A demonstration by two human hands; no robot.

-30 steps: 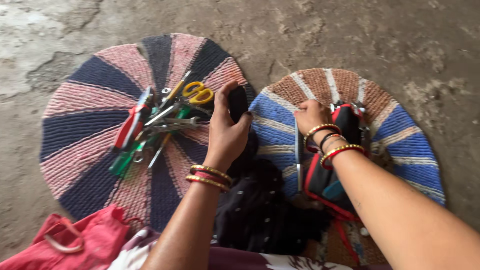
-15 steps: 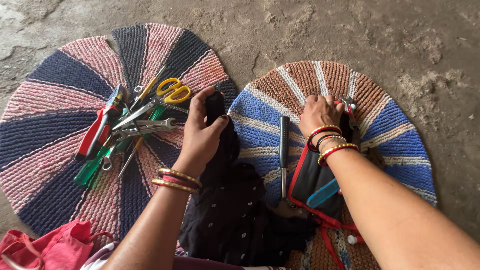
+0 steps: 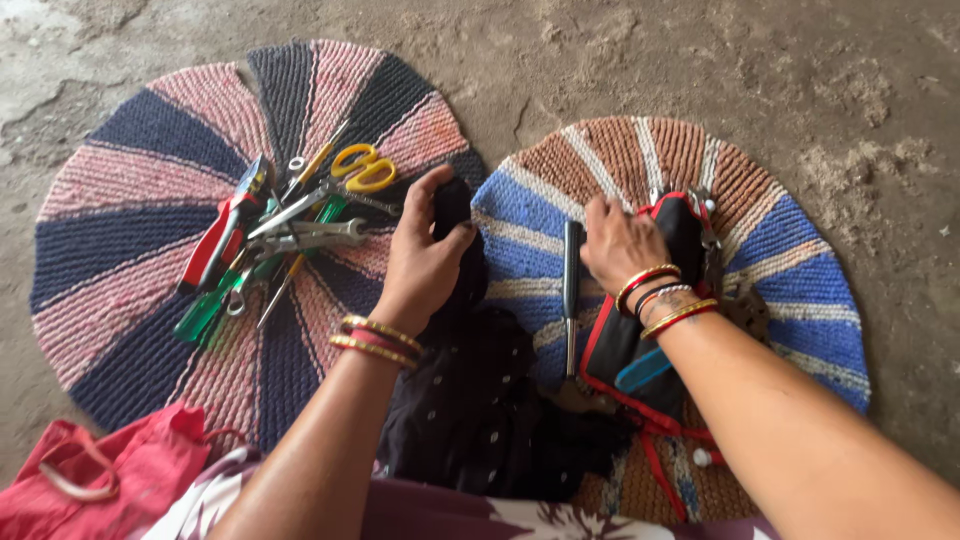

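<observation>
Head view, looking down on rough, pitted grey concrete floor [image 3: 820, 70].

Left hand [image 3: 425, 255]: fingers curled and pinched shut around the top fold of a black cloth [image 3: 470, 400]; soft, limp fabric with tiny pale dots, draped from the grip down between the two mats. Red and gold bangles at the wrist.

Right hand [image 3: 620, 240]: fingers bent, pressing flat on the upper edge of a black tool pouch [image 3: 640, 345]; whether it grips the pouch or only rests on it, cannot tell. Pouch edged in red piping, stiff-looking, lying on the right mat, with red cords trailing below. Red, gold and beaded bangles on this wrist too.

Just left of the pouch: a long dark metal tool [image 3: 571, 290], slim and straight, lying upright in the picture on the mat. Below the wrist: a blue plastic handle [image 3: 640, 372] on the pouch.

Right round mat [image 3: 800, 290]: coiled braided rope, wedges of blue, brown and cream.

Left round mat [image 3: 110, 260]: same coiled weave, wedges of navy and pink. On it, a loose heap of hand tools: scissors with yellow loop handles [image 3: 355, 172], red-handled pliers [image 3: 215, 240], a shiny steel wrench [image 3: 310, 236], green translucent screwdriver handles [image 3: 205, 312].

Bottom left corner: crumpled red cloth bag [image 3: 110, 475].
</observation>
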